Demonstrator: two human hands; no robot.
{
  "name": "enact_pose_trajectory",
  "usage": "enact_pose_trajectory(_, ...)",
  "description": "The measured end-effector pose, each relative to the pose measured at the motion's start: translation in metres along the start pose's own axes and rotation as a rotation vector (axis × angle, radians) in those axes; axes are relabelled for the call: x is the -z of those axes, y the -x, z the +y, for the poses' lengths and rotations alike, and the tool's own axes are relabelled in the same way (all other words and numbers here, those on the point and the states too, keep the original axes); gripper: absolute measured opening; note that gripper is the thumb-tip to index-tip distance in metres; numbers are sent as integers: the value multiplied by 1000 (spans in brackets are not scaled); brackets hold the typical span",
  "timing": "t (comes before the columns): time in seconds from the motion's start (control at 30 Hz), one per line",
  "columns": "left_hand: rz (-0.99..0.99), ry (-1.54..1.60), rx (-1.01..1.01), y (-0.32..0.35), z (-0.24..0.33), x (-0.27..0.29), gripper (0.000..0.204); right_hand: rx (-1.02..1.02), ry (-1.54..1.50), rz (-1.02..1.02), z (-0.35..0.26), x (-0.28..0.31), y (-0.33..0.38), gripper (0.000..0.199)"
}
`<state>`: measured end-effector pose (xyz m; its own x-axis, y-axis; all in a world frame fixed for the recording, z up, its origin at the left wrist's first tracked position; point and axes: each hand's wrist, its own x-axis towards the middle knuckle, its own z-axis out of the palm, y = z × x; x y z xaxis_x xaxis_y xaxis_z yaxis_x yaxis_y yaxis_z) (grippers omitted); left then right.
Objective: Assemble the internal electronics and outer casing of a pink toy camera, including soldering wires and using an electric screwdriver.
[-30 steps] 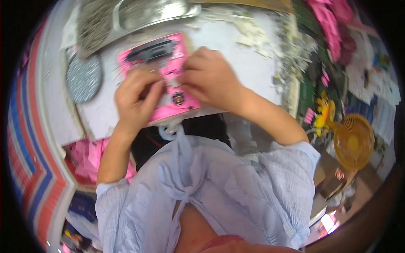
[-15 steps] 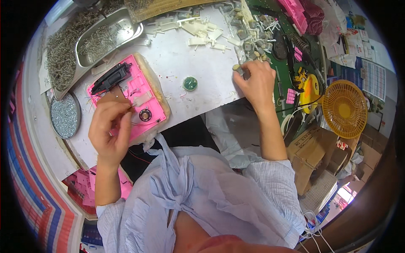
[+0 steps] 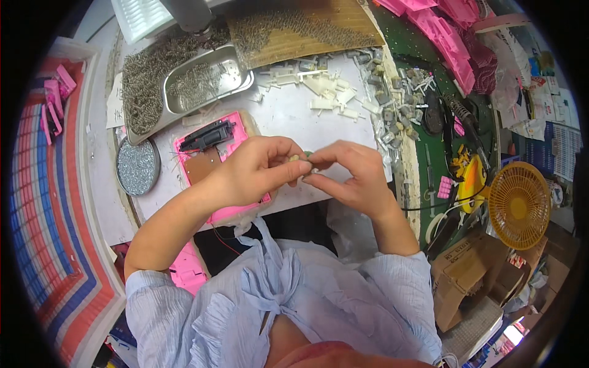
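The left hand (image 3: 254,172) and the right hand (image 3: 350,175) meet over the middle of the white table (image 3: 288,116), fingertips almost touching each other. Between them sits a small pale part (image 3: 296,159), pinched by the left thumb and forefinger; the right hand's fingertips close on it from the other side. It is too small to say what kind of part it is. A spot of green shows just behind it, mostly hidden by the fingers.

Under and just left of the left hand lies a pink tray (image 3: 211,153) with a black piece (image 3: 207,135) at its far end and a brown board (image 3: 199,165) beside that. Red and black wires (image 3: 224,236) hang from the tray's near edge toward the person's lap.

Farther left on the table stands a round tin (image 3: 137,167) full of tiny silver bits. At the far left is a metal tray (image 3: 208,76) with small springs in it, and more springs heaped around it. On the far side of the table, white plastic pieces (image 3: 325,92) lie scattered, with grey metal parts (image 3: 386,110) to their right.

To the right, on a green mat (image 3: 429,49), rest a soldering iron (image 3: 466,126) and a yellow holder (image 3: 471,184). A small orange fan (image 3: 518,205) stands at the far right, with a cardboard box (image 3: 466,270) near it.
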<state>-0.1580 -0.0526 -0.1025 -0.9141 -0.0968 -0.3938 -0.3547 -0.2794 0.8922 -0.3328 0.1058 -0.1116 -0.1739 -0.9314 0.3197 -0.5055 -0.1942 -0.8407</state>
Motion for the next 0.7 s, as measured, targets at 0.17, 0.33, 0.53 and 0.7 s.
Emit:
enact_pose_trajectory(0.17,-107,94,142,-24,19,-3,40,72,63,132,4,13,15,22)
enact_pose_trajectory(0.33,220,-609,-42,-87,66,30,33,-110,-453,446,18,12,34,15)
enact_pose_trajectory(0.53,687,-1436,-461,-159,39,97,34,-274,-782,389,32,17,46,13)
enact_pose_trajectory(0.7,691,-1513,-306,-174,38,90,19,-333,-741,354,31,21,56,11)
